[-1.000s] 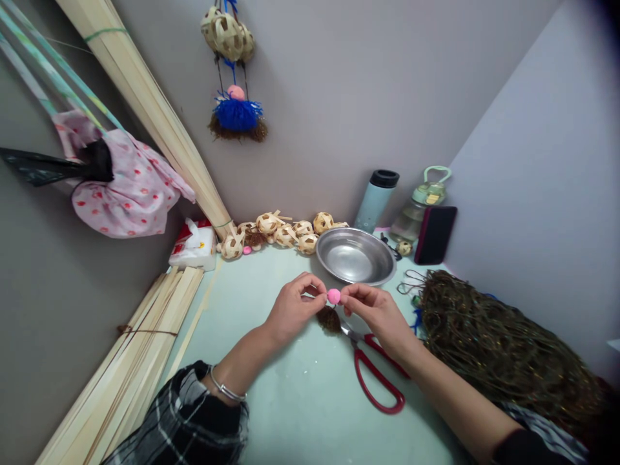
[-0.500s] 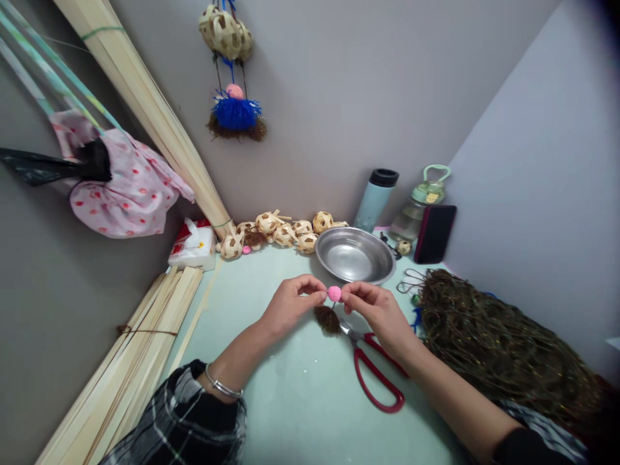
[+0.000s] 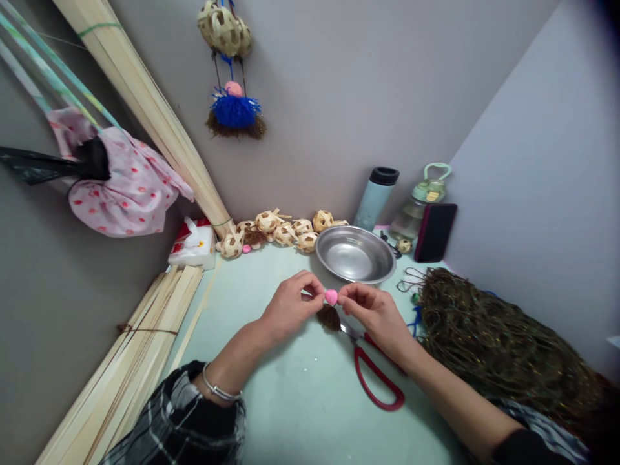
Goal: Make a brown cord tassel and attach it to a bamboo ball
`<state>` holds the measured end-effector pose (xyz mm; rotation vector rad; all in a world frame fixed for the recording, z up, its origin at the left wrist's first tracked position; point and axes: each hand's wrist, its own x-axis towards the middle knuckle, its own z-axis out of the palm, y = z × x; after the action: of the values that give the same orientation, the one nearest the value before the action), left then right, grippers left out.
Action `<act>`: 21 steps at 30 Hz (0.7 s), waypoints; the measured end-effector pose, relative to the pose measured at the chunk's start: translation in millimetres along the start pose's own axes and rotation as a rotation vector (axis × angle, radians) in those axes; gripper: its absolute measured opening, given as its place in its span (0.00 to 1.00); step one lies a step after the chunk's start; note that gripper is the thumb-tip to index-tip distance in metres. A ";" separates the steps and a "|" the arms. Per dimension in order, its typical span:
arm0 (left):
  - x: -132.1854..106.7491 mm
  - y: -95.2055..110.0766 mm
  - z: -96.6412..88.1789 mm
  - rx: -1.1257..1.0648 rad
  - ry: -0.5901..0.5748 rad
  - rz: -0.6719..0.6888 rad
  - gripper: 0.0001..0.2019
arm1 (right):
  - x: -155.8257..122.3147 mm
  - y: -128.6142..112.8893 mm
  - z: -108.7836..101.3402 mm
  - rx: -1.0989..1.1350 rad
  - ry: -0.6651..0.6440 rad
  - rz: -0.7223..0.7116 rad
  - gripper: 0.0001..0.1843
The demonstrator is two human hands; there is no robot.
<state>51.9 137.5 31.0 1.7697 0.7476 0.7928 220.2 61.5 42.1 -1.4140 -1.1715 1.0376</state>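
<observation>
A small pink ball [image 3: 331,296] is pinched between the fingertips of both my hands, above the pale green table [image 3: 290,400]. My left hand [image 3: 289,309] closes on it from the left, my right hand [image 3: 372,312] from the right. A brown tassel tuft [image 3: 329,318] hangs just below the ball. Red-handled scissors [image 3: 374,376] lie on the table under my right hand and forearm.
A steel bowl [image 3: 356,253] stands behind my hands, with woven bamboo balls [image 3: 285,232] along the wall. A flask [image 3: 376,198], a jug [image 3: 419,203] and a dark phone [image 3: 434,233] stand back right. A heap of brown cord [image 3: 494,342] fills the right; bamboo strips [image 3: 130,361] lie left.
Both hands and the pink ball have shifted a little to the left and stayed pinched together; otherwise nothing has moved.
</observation>
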 end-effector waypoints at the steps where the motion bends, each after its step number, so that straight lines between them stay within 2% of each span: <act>1: 0.0 -0.4 0.4 -0.010 0.002 -0.007 0.04 | -0.4 -1.4 0.6 0.004 -0.006 0.005 0.14; 7: -0.7 0.1 1.2 -0.098 0.016 -0.072 0.05 | -2.3 -5.4 2.8 0.034 -0.015 0.013 0.13; 12: 1.7 2.1 -3.4 -0.146 0.013 -0.074 0.05 | -2.2 -0.9 0.8 0.013 0.016 0.019 0.12; 15: 4.7 2.4 -10.3 -0.195 0.006 -0.091 0.06 | 0.1 0.7 -3.2 -0.011 0.019 0.014 0.10; 18: 7.7 0.6 -20.5 -0.246 0.057 -0.105 0.07 | 4.7 3.2 -9.5 -0.030 0.048 -0.003 0.09; 21: 9.0 0.5 -31.0 -0.206 0.108 -0.091 0.05 | 9.8 10.4 -16.4 -0.108 0.053 -0.031 0.09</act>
<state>32.6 161.2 41.3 1.5080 0.7831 0.8773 239.3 68.0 34.0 -1.4934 -1.2226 0.9221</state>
